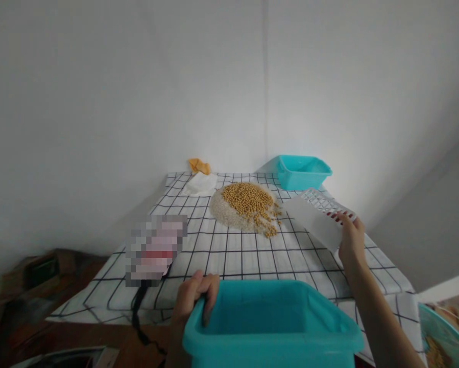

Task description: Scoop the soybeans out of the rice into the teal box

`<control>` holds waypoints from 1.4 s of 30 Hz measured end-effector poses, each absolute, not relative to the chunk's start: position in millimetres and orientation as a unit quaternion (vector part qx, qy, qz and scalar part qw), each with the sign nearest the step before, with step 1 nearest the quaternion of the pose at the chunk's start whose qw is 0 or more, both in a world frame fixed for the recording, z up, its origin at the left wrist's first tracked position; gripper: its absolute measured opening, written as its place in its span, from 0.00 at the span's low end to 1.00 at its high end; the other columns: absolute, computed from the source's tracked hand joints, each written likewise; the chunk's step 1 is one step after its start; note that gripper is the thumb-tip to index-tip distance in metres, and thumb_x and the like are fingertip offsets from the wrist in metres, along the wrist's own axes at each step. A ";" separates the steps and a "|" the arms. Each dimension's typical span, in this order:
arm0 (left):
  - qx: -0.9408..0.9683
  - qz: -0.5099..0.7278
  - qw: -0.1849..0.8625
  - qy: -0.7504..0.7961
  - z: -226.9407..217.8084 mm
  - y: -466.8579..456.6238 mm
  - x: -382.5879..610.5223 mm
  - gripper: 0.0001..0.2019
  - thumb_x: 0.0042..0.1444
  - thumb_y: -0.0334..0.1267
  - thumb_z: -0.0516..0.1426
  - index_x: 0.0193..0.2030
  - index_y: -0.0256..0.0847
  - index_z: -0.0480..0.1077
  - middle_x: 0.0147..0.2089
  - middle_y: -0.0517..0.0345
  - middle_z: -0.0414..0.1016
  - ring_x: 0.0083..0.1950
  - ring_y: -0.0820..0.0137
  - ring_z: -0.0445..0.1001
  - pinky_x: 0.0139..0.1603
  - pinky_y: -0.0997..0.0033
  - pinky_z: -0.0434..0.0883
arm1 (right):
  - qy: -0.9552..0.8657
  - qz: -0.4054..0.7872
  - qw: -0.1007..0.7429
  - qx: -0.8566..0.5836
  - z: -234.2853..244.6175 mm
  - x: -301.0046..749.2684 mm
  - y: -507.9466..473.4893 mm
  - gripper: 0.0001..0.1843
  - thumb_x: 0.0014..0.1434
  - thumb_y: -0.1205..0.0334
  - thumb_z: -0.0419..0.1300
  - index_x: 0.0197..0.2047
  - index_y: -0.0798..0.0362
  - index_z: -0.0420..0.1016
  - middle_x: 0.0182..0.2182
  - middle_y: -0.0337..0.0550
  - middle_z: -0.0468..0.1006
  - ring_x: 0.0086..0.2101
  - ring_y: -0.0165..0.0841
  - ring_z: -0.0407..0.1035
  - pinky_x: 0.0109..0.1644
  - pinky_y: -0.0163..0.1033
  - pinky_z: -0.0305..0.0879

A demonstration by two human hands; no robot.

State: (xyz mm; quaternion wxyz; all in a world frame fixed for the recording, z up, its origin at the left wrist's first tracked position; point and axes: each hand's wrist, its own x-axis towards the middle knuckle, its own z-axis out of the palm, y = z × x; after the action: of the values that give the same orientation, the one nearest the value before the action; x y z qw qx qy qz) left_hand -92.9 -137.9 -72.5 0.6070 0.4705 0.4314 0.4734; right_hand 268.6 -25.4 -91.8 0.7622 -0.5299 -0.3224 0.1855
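My left hand (198,296) is closed over the left rim of a teal plastic basin (290,342), which is tilted at the table's near edge. The inside that shows holds nothing I can see. Off to the right, my right hand (352,237) grips a white plastic basket (313,217) with lattice openings by its rim; the basket is tipped on its side. Left of it, a heap of yellow soybeans (248,199) lies over a spread of pale grains (225,212), perhaps rice, on the checked tablecloth (210,255).
A second teal basin (304,174) stands at the back right. A white cloth or bag (202,183) and an orange cloth (199,166) lie at the back left. A blurred-out object (156,250) with a black strap (137,306) rests on the left. A round tub (443,332) is at lower right.
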 end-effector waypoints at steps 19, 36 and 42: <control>0.430 0.522 0.602 0.425 -79.3 -141.4 -86.5 0.30 0.67 0.55 0.47 0.13 0.47 0.56 0.15 0.62 0.53 0.21 0.66 0.55 0.28 0.60 0.59 | -0.302 0.252 0.758 -0.521 -85.2 262.8 -32.6 0.07 0.42 0.61 0.65 0.25 0.50 0.71 0.25 0.35 0.77 0.27 0.34 0.72 0.30 0.37 0.67; 0.422 0.526 0.615 0.409 -76.6 -142.3 -88.2 0.31 0.67 0.57 0.48 0.14 0.48 0.58 0.16 0.62 0.55 0.21 0.67 0.56 0.29 0.62 0.59 | -0.380 0.215 0.713 -0.548 -84.5 263.2 -30.2 0.07 0.44 0.59 0.65 0.26 0.52 0.72 0.22 0.33 0.72 0.26 0.31 0.63 0.32 0.37 0.56; 0.420 0.526 0.621 0.401 -76.9 -142.1 -89.0 0.30 0.66 0.57 0.51 0.14 0.47 0.60 0.17 0.62 0.57 0.22 0.67 0.57 0.29 0.62 0.59 | -0.434 0.216 0.697 -0.528 -78.7 255.1 -34.3 0.08 0.46 0.58 0.66 0.27 0.51 0.73 0.24 0.33 0.73 0.27 0.31 0.63 0.34 0.38 0.55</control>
State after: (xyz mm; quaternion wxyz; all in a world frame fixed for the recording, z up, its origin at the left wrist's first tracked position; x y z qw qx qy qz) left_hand -89.0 -142.1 -76.9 0.6210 0.4197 0.4012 0.5265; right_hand 255.1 -34.3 -78.7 0.6972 -0.5282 -0.4340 0.2157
